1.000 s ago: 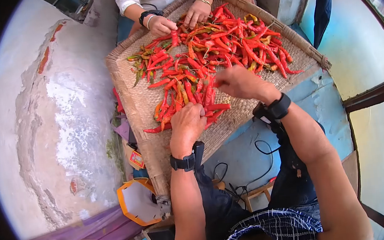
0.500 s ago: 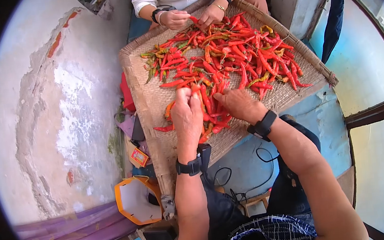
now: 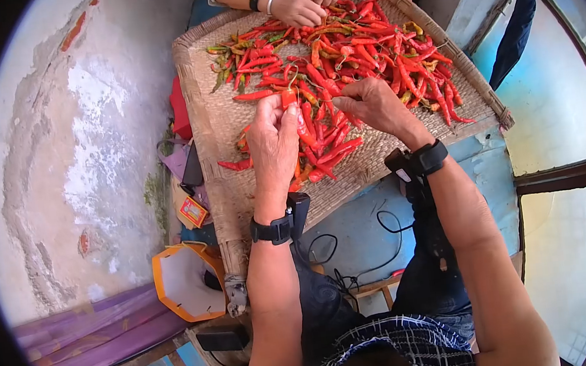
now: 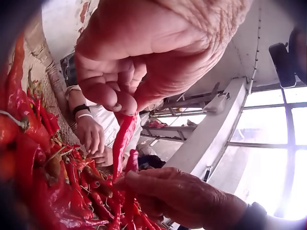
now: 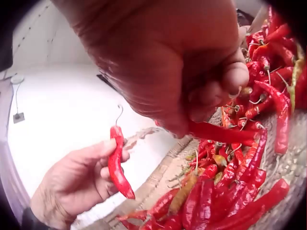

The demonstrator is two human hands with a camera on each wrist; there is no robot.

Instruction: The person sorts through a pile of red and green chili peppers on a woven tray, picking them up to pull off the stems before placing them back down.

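Observation:
Just above the near pile of red chilies (image 3: 335, 143), my left hand (image 3: 273, 146) pinches a red chili (image 3: 288, 99) between thumb and fingers. In the right wrist view this chili (image 5: 117, 167) stands upright, its thin curved stem on top. My right hand (image 3: 382, 109) is to the right, thumb and fingertips together. The right wrist view has this hand (image 5: 163, 62) pinching another red chili (image 5: 223, 133), which lies nearly sideways over the pile. Both held chilies show close together in the left wrist view, one (image 4: 124, 141) hanging from my left fingers.
A woven tray (image 3: 206, 142) holds many red chilies and a few greenish ones. Across it, another person's hands (image 3: 300, 11) are at the far edge of the pile. Near its lower left corner is an orange-rimmed container (image 3: 189, 283). Black cables (image 3: 373, 269) hang below.
My left hand has moved up and slightly left. My right hand has risen from the near pile. The other person's left-side hand has shifted right, down to the chilies.

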